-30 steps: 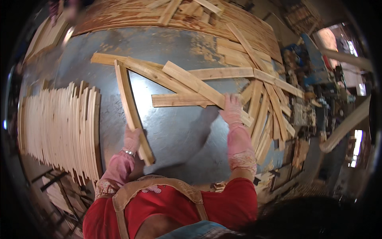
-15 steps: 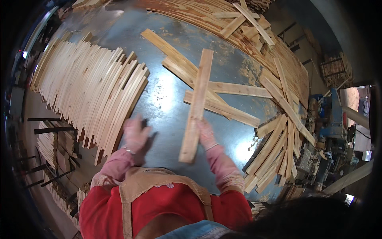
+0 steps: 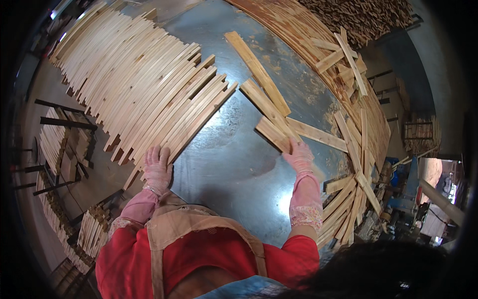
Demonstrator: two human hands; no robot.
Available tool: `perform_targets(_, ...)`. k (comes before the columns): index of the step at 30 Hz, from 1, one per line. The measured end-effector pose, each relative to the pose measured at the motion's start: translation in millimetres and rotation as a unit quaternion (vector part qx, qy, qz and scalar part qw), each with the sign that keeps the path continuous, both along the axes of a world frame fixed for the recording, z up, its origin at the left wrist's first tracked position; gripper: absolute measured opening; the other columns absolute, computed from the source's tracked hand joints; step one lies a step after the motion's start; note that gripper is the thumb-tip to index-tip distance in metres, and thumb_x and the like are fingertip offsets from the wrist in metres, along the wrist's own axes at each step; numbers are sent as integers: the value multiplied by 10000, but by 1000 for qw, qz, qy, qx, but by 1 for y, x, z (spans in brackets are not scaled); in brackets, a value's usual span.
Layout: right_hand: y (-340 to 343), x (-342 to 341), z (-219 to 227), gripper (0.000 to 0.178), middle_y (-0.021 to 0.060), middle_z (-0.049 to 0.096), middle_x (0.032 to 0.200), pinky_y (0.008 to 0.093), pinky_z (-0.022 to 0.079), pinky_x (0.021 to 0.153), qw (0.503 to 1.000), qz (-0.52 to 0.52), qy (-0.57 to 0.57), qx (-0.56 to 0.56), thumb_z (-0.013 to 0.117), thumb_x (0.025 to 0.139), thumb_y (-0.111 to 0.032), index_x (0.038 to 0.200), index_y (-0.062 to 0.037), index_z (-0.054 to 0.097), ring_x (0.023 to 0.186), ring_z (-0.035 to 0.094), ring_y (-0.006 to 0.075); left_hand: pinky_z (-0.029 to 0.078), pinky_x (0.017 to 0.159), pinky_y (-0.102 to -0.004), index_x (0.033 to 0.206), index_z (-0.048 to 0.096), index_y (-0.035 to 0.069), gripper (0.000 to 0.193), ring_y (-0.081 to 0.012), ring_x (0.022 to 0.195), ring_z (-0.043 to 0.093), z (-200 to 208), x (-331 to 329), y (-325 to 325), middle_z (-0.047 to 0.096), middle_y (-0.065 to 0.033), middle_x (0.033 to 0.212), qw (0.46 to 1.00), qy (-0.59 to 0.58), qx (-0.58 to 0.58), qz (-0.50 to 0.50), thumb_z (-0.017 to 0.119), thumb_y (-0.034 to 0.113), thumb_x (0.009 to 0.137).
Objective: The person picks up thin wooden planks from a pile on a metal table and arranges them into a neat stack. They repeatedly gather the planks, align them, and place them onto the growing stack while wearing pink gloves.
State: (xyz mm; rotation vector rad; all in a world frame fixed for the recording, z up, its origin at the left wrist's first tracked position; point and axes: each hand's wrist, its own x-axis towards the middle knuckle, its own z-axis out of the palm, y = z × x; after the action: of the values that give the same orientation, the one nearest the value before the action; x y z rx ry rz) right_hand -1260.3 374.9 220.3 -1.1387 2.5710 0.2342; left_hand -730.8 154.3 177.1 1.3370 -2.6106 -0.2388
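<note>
A long row of pale wooden strips, packed side by side on edge, covers the left of the metal-topped table. My left hand, in a pink glove, lies on the near ends of the row's right-hand strips with its fingers stretched out. My right hand, gloved alike, grips a short-looking wooden board by its right part; the rest of that board is hidden under the hand and arm. Just beyond it, two more boards lie slanted, and another board points right.
Loose boards are heaped along the table's right edge. A rough plywood sheet at the far side carries several crossed pieces. Black metal rack arms with stacked wood stand left of the table. Machinery is at the right.
The board my right hand held at the centre is no longer there, and that hand has moved right to another board. My left hand has come onto the strip ends. The view has shifted.
</note>
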Motion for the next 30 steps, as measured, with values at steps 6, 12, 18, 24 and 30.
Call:
perform_targets(6,-146,124,-15,693,264,732,1307,522,510,1074,963,-33,-256,-82,543,1010,-608,1471,-97,621,1246,680,443,273,1289,-611,1480,620,175,765,-431,1537,367,4,-14,-6,469,-194,1586,1000,11,14,0,872,458,815)
perform_targets(12,-234,215,-56,629,332,706,1285,559,496,1067,928,-73,-312,-192,534,1034,-515,1401,-16,647,1245,649,516,194,1327,-601,1532,582,173,856,-425,1568,333,28,-25,-11,431,-211,1646,997,-45,69,-7,839,562,814)
perform_targets(18,-118,53,-44,568,233,694,1178,552,532,1021,964,-77,134,-217,759,807,-234,1333,-68,622,1153,657,454,232,1313,-596,1512,586,181,812,-421,1571,326,9,-20,-9,395,-206,1649,996,-59,59,-6,875,450,802)
perform_targets(24,-55,41,-29,758,285,668,1386,523,502,1109,985,-115,-113,-66,726,923,-533,1504,-75,563,1260,648,469,526,1040,-521,1520,558,115,725,-412,1307,624,14,-68,5,654,-180,1398,957,183,139,-175,836,321,883)
perform_targets(30,-136,94,-20,721,222,670,1473,471,459,1187,947,-35,-293,-129,701,989,-509,1537,-61,565,1394,603,406,581,975,-453,1546,546,53,652,-413,1094,738,-49,-154,30,758,-212,1264,755,223,609,104,742,347,997)
